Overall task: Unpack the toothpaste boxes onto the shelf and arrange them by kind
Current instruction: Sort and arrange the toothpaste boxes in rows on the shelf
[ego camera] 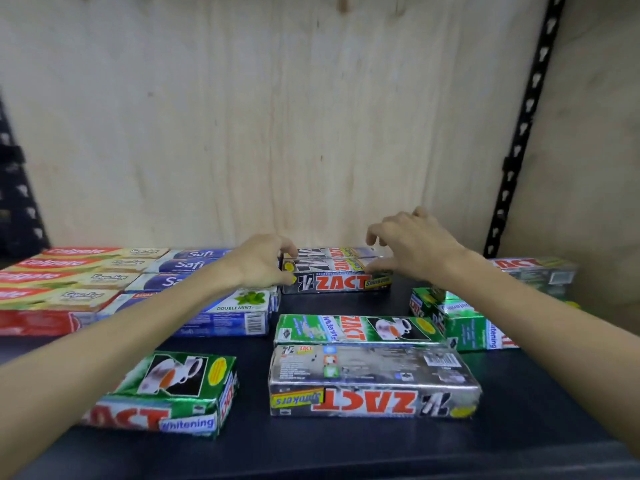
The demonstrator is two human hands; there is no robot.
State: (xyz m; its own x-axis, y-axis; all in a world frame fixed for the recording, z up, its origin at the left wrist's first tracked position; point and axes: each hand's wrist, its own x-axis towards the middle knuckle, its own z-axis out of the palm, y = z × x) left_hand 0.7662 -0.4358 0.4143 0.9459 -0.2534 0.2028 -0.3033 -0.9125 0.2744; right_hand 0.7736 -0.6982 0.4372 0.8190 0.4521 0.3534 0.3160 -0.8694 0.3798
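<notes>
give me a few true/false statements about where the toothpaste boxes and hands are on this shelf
1. The Colgate boxes lie at the far left of the shelf. True.
2. Both hands are at the silver Zact boxes near the back wall. True: left hand, right hand.
3. The Safi boxes sit right of the silver Zact boxes. False: they lie left of them.
4. The green Zact box stands upright. False: it lies flat.

Dark shelf (346,452) — toothpaste boxes (372,379) lying flat — red, blue, silver, green
</notes>
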